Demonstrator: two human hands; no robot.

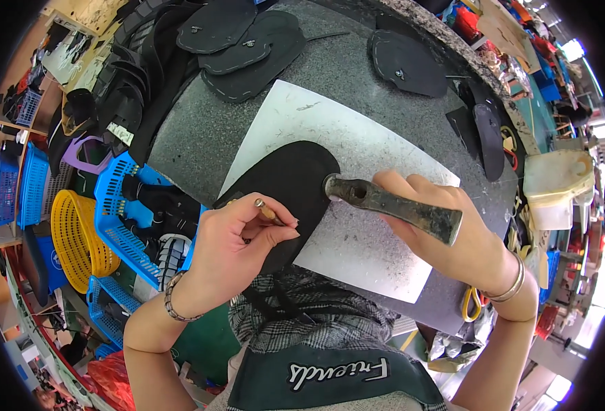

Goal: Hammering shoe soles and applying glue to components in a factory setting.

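Observation:
A black, rounded flat piece lies on a white board, its rounded end pointing away from me. Over its near left part, my left hand pinches a short metal rod with a round top, tilted between thumb and fingers. The rod's lower end is hidden by my fingers. My right hand is closed round a worn metal hammer, its round face by the black piece's right edge. The hammer's handle is mostly hidden in my palm.
Beneath the board is a dark stone table. Stitched black pieces with small metal fittings lie along its far side, with another to the right. Yellow-handled scissors are near my right wrist. Blue and yellow baskets stand left.

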